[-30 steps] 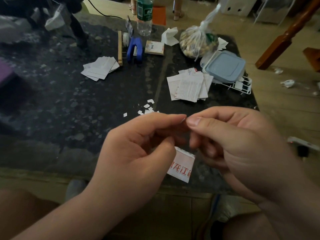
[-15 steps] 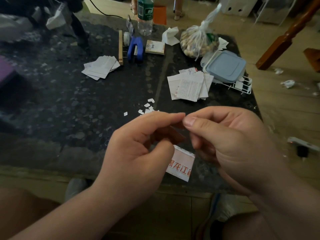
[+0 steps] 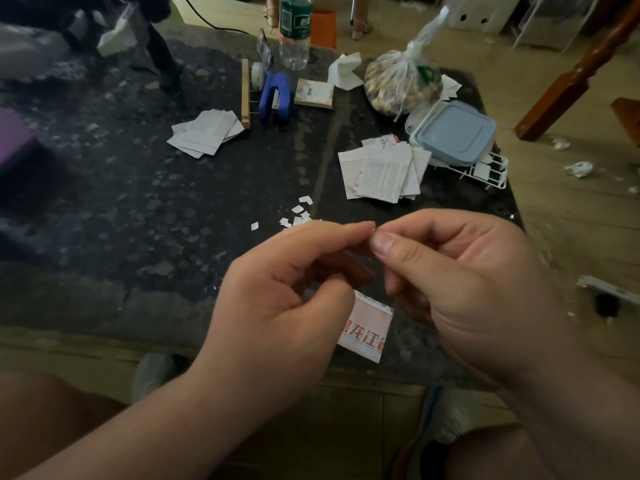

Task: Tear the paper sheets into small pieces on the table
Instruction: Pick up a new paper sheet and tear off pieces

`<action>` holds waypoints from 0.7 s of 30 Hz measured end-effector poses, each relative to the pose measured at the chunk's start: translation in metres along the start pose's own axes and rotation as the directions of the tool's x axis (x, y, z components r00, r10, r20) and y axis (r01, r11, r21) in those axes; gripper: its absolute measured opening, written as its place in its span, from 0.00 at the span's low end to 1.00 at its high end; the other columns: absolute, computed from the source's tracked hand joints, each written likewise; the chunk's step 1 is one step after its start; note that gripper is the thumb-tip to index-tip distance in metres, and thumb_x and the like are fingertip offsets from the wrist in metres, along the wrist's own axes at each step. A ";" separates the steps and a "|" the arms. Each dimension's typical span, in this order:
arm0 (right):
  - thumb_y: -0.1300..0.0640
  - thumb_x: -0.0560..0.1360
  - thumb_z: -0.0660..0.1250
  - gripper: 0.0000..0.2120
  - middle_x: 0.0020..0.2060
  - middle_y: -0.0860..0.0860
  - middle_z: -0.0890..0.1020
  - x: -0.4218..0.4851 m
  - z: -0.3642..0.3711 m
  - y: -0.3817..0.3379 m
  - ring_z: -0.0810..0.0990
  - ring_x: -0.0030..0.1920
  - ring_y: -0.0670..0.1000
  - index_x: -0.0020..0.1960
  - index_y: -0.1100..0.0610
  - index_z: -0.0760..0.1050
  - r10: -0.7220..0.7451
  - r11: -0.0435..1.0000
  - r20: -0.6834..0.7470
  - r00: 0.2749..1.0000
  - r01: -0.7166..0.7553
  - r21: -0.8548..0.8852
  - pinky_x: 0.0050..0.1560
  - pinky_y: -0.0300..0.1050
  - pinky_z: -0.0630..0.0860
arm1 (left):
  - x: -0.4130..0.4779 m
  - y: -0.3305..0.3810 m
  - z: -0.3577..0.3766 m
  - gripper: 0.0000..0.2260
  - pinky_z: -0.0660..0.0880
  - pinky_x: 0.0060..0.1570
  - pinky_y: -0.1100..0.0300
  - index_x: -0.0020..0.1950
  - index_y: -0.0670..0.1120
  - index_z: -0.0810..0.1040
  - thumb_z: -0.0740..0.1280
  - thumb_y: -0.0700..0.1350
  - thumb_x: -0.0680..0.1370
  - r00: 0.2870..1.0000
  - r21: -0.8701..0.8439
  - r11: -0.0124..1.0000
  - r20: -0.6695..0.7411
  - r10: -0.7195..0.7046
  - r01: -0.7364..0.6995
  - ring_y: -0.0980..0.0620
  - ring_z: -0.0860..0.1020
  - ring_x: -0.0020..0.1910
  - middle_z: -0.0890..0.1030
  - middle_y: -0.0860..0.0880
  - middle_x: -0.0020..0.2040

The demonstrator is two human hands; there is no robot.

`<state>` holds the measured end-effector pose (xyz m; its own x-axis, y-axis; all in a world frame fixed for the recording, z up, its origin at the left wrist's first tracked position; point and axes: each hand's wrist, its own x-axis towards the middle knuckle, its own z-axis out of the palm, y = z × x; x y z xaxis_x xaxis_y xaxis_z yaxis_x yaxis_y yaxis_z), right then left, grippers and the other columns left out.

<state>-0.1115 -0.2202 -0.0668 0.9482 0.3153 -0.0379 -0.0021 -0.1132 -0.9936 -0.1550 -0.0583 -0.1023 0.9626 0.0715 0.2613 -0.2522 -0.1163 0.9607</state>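
At the near edge: left hand (image 3: 277,299) and right hand (image 3: 460,282) meet tip to tip over the table (image 3: 138,237).
Fingers: curled, tips pinched; what they hold is hidden.
Slip (image 3: 367,327): under the left thumb; held or lying, can't tell.
Stack (image 3: 381,171): near the right edge.
Bits (image 3: 298,211): mid-table.
Handling: I'd say light, limp, easily torn; pinch close beside the tear.

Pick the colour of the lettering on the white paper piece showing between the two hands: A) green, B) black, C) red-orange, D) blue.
C: the white paper piece bears large red-orange characters along its lower part.
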 end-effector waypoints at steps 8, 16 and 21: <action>0.55 0.73 0.71 0.05 0.27 0.53 0.80 0.000 0.001 0.000 0.75 0.25 0.44 0.42 0.54 0.85 0.006 0.999 0.017 1.000 -0.007 0.034 0.27 0.33 0.69 | 0.000 0.001 -0.001 0.20 0.81 0.50 0.58 0.61 0.47 0.83 0.65 0.31 0.74 1.000 0.015 1.000 0.004 0.007 -0.007 0.46 0.85 0.51 0.86 0.53 0.47; 0.55 0.72 0.70 0.06 0.28 0.54 0.81 0.000 0.002 0.000 0.75 0.25 0.44 0.42 0.54 0.85 0.028 0.999 0.011 1.000 -0.029 0.023 0.26 0.34 0.69 | 0.000 0.001 -0.001 0.20 0.82 0.51 0.56 0.61 0.47 0.84 0.65 0.32 0.73 1.000 0.006 1.000 -0.008 -0.017 0.017 0.47 0.85 0.51 0.86 0.52 0.47; 0.56 0.72 0.70 0.05 0.27 0.54 0.80 0.000 0.003 0.000 0.72 0.23 0.45 0.41 0.54 0.85 0.038 0.996 0.007 0.999 -0.039 0.081 0.24 0.36 0.67 | 0.000 0.001 0.000 0.20 0.82 0.51 0.53 0.61 0.46 0.84 0.65 0.31 0.73 0.999 -0.022 0.999 -0.010 -0.031 0.031 0.44 0.85 0.51 0.86 0.51 0.47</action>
<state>-0.1125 -0.2174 -0.0670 0.9451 0.3177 -0.0765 -0.0642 -0.0489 -0.9967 -0.1557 -0.0586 -0.1014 0.9689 0.0853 0.2323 -0.2245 -0.0925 0.9701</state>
